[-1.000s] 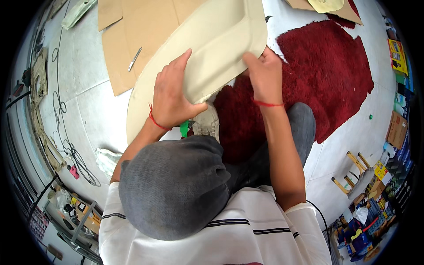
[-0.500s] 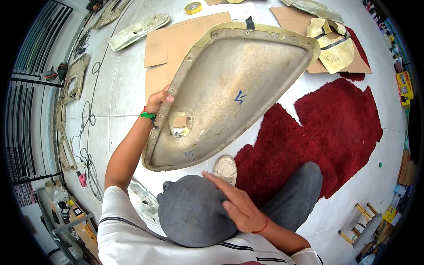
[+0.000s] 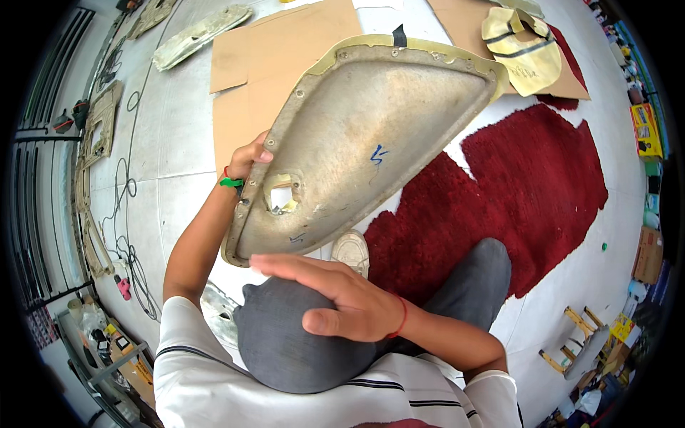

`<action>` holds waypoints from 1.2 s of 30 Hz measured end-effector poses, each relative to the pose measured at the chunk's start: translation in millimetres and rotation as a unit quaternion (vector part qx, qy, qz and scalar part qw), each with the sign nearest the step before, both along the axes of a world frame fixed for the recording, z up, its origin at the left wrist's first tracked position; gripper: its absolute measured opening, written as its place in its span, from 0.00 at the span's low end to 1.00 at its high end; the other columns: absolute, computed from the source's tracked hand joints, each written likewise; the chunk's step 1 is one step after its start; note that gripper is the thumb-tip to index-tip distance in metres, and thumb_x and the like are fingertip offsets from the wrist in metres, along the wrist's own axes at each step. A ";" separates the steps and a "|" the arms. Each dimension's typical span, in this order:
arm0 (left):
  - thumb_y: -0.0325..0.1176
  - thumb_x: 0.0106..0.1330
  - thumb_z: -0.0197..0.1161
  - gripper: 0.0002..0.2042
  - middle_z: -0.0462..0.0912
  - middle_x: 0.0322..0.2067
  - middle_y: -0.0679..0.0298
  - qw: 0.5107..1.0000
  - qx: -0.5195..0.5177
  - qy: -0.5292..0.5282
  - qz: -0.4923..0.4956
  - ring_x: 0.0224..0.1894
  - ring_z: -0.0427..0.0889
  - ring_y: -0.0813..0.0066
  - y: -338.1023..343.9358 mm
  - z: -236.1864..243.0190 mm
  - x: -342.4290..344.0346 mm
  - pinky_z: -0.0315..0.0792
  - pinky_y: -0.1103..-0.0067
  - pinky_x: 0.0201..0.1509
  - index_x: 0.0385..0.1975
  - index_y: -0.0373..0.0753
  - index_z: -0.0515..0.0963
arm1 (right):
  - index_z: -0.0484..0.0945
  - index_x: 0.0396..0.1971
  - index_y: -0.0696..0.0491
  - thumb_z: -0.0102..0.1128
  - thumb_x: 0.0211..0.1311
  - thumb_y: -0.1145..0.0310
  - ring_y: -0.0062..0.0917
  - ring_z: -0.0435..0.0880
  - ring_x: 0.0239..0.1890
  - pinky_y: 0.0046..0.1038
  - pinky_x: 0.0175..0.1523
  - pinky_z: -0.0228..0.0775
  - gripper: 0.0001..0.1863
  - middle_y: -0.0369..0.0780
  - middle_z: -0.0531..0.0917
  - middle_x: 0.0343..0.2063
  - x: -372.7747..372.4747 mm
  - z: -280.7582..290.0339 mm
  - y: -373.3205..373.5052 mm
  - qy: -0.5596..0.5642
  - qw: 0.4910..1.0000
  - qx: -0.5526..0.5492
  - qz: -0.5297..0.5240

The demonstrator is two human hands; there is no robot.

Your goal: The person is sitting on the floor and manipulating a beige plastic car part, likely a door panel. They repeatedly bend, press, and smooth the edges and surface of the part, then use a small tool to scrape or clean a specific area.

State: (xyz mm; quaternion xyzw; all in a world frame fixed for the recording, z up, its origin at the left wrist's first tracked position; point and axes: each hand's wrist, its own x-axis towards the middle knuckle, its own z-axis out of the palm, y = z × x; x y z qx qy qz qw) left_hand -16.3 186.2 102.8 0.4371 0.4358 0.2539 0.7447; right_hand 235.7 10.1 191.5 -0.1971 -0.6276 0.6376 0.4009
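My left hand [image 3: 251,155] grips the left rim of a large curved trim panel [image 3: 342,143], its thumb over the edge. The panel's beige-grey hollow back faces me, with blue pen marks and small holes along the rim. Yellow covering is folded over its upper edge, where a strip of black tape [image 3: 399,36] sticks up. A cut-out shows near its lower left. My right hand [image 3: 342,292] is open over my grey-trousered knee [image 3: 300,357], fingers stretched toward the panel's lower corner. Whether the fingertips touch the panel I cannot tell.
Dark red carpet pieces [image 3: 514,192] lie on the pale floor at the right. Cardboard [image 3: 235,64] is spread behind the panel. A yellow cover with black tape [image 3: 524,53] rests on more cardboard. Cables [image 3: 128,250] and further panels [image 3: 200,36] lie leftward; a small stool [image 3: 581,346] stands at right.
My right hand has moved left and forward from beside the knee to near the panel's lower corner, fingers extended. The view has shifted slightly; my left hand keeps its hold.
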 end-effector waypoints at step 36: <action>0.28 0.27 0.66 0.49 0.76 0.66 0.45 0.970 0.048 0.104 -0.214 0.67 0.78 0.48 -168.0 30.0 23.5 0.67 0.66 0.71 0.66 0.40 0.79 | 0.88 0.39 0.54 0.65 0.69 0.70 0.26 0.85 0.41 0.42 0.73 0.60 0.06 0.35 0.88 0.34 226.3 -113.4 81.1 -0.277 0.943 -0.088 0.160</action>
